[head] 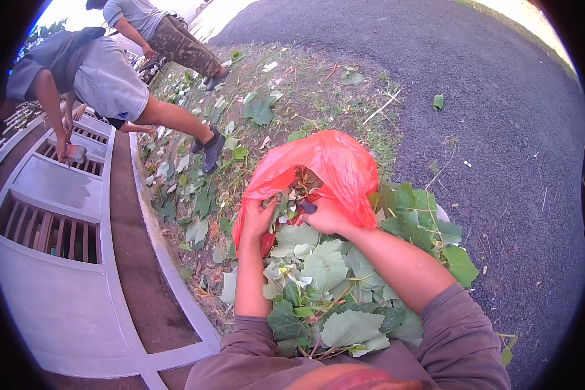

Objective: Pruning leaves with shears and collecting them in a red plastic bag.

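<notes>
A red plastic bag [339, 151] lies in front of me with its mouth towards me. Dry brown leaves and twigs [306, 181] show inside it. My left hand [258, 218] is at the left side of the mouth, its thumb against some leaves and the bag's edge; the fingers are mostly hidden. Just inside the right side, my right hand [325, 217] grips a small dark object [308, 206], perhaps a tool handle, largely covered by the hand. Beneath my forearms is a heap of broad green leaves on vines [326, 268].
Fallen leaves [202, 200] litter the soil and grass on the left. A grey wall [53, 292] with brown slatted openings borders it. Asphalt [492, 146] stretches along the right. One person [109, 80] bends at the wall holding a block-like object [74, 153]; another [161, 36] stands behind.
</notes>
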The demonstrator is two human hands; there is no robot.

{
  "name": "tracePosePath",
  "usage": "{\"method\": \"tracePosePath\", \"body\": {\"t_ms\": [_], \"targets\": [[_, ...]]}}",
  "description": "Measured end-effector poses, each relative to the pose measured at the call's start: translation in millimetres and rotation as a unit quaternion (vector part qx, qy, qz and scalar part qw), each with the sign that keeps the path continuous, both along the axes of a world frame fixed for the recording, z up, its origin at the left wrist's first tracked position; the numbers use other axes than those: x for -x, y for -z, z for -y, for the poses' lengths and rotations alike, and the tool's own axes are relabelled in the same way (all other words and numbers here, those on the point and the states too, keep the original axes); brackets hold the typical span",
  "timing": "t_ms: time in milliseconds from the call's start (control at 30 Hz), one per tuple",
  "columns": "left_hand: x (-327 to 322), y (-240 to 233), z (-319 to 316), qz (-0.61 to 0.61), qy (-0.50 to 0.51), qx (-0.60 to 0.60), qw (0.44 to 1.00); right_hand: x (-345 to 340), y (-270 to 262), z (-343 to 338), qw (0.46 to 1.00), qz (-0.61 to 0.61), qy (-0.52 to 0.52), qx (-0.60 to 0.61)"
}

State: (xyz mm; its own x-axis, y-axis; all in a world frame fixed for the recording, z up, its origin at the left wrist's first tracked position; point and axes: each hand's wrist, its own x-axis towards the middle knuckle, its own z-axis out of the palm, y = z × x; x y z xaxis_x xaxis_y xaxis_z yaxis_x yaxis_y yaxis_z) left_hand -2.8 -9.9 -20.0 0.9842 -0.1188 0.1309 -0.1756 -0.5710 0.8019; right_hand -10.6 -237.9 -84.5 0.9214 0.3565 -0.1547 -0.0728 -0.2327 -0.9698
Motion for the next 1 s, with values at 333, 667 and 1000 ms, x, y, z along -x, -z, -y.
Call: {"method": "tracePosePath", "body": {"t_ms": [333, 667, 1000], "targets": [[-15, 18, -12, 0.041, 0.015, 0.055, 0.998, -1, -31, 6, 0.998, -0.055, -0.007, -0.012], [1, 3, 3, -0.015, 0.006, -0.076, 0.997, 4, -29, 16, 1.000, -0.001, -0.010, 0.021], [5, -8, -8, -0.154, 0.051, 0.254, 0.954, 8, -54, 15, 0.999, 0.038, -0.018, 0.031]]}}
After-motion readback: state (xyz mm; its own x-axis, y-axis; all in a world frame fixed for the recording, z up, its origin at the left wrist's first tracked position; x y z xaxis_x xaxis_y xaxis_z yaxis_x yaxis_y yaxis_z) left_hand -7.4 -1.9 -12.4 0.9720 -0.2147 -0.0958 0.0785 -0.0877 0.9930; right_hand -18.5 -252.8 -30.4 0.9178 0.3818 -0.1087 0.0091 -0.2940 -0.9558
